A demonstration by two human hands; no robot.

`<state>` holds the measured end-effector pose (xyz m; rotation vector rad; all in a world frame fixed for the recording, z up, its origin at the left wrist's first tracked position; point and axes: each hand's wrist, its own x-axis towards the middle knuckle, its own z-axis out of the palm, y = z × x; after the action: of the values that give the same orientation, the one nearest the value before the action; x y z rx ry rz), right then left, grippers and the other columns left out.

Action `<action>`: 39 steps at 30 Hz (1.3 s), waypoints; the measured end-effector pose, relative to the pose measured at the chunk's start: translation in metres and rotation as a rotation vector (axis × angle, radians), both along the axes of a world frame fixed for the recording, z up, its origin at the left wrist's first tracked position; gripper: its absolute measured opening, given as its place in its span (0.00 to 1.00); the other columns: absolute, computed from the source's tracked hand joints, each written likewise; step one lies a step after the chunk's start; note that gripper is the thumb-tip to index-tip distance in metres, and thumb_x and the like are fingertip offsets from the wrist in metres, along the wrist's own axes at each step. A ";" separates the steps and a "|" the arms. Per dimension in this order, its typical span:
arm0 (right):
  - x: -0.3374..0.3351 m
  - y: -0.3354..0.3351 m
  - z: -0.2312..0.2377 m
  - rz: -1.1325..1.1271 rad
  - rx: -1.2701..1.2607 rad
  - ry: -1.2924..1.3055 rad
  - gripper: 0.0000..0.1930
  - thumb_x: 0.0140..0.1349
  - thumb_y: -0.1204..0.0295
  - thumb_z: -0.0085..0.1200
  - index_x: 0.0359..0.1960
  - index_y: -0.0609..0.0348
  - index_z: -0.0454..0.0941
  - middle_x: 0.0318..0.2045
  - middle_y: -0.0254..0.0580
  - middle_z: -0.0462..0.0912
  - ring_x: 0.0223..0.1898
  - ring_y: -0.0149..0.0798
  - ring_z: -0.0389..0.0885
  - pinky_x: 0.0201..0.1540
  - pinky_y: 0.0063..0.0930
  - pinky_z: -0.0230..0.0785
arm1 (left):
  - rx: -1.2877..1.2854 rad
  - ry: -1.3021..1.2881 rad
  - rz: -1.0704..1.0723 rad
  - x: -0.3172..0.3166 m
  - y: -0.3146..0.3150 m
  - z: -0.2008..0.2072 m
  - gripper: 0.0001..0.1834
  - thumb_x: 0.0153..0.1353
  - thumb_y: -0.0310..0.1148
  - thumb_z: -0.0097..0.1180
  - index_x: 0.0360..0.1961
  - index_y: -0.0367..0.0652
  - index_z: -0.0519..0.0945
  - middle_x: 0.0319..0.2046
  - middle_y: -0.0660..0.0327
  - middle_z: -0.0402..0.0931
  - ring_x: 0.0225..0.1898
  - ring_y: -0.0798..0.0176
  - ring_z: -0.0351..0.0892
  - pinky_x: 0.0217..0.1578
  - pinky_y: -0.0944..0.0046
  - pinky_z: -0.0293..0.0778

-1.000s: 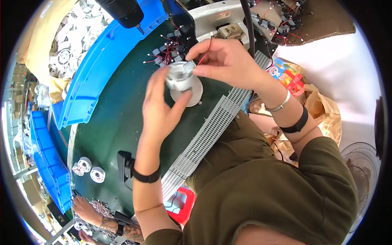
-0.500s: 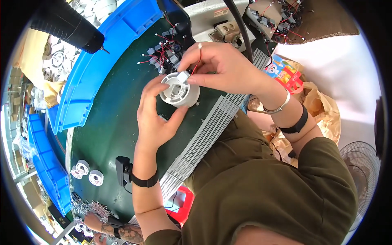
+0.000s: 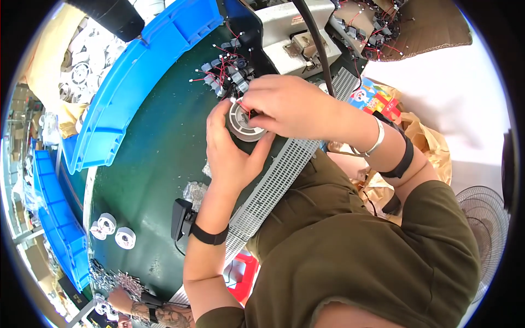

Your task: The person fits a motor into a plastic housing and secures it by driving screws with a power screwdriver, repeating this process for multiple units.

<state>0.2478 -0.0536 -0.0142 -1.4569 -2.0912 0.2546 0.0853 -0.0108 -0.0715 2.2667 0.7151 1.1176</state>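
A white round plastic housing (image 3: 236, 129) with a slotted inner ring sits between the thumb and fingers of my left hand (image 3: 231, 156), low over the green table. Over its open face my right hand (image 3: 290, 106) is closed in a pinch on a small motor with red wire. The motor is mostly hidden by my fingers, at the housing's centre. Just beyond the housing lies a pile of small grey motors (image 3: 232, 63) with red and black wires and white plugs.
Blue bins (image 3: 123, 87) line the left side; white plastic parts (image 3: 82, 71) lie beyond. A black screwdriver (image 3: 117, 19) hangs upper left. White round parts (image 3: 125, 238) rest lower left, near a co-worker's tattooed arm (image 3: 175, 314). A perforated strip (image 3: 273, 186) edges the table.
My right hand has brought the motor down into the middle of the housing; before, it was held at the rim. The housing and my left hand have shifted slightly right in view.
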 end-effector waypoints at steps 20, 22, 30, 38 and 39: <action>-0.015 0.135 0.153 0.468 -0.011 1.198 0.10 0.49 0.73 0.60 0.25 0.65 0.72 0.21 0.39 0.74 0.20 0.33 0.73 0.22 0.27 0.67 | 0.294 0.057 0.003 -0.009 -0.007 -0.009 0.21 0.48 0.30 0.64 0.46 0.43 0.77 0.51 0.43 0.68 0.47 0.43 0.72 0.46 0.53 0.70; 0.003 0.100 0.150 0.403 0.166 1.171 0.09 0.49 0.75 0.59 0.27 0.65 0.72 0.20 0.38 0.74 0.19 0.32 0.73 0.22 0.25 0.67 | 0.286 0.042 0.004 -0.008 -0.006 -0.006 0.19 0.47 0.29 0.64 0.44 0.43 0.79 0.51 0.44 0.69 0.47 0.44 0.73 0.46 0.54 0.71; 0.061 0.014 0.098 -0.171 0.319 1.009 0.06 0.50 0.82 0.55 0.29 0.64 0.72 0.19 0.36 0.74 0.18 0.29 0.72 0.22 0.20 0.65 | 0.288 0.065 0.016 -0.013 -0.001 -0.008 0.19 0.48 0.26 0.62 0.44 0.42 0.79 0.50 0.43 0.68 0.48 0.44 0.73 0.46 0.55 0.73; 0.088 0.006 0.071 -0.021 0.306 1.196 0.07 0.49 0.82 0.56 0.29 0.64 0.72 0.20 0.37 0.76 0.18 0.29 0.73 0.22 0.20 0.66 | 0.282 0.047 -0.011 -0.011 -0.001 -0.013 0.18 0.49 0.25 0.61 0.44 0.39 0.79 0.51 0.42 0.66 0.48 0.42 0.72 0.44 0.54 0.74; 0.087 0.006 0.071 -0.013 0.309 1.198 0.07 0.49 0.82 0.56 0.29 0.64 0.72 0.20 0.37 0.76 0.18 0.29 0.73 0.22 0.21 0.66 | 0.294 0.048 -0.008 -0.012 -0.001 -0.013 0.18 0.49 0.26 0.61 0.44 0.39 0.79 0.51 0.41 0.66 0.48 0.43 0.73 0.43 0.55 0.74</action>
<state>0.3346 -0.0480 0.0565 -0.7726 -1.0639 0.5867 0.0736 -0.0120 -0.0847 2.5453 0.5908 1.2367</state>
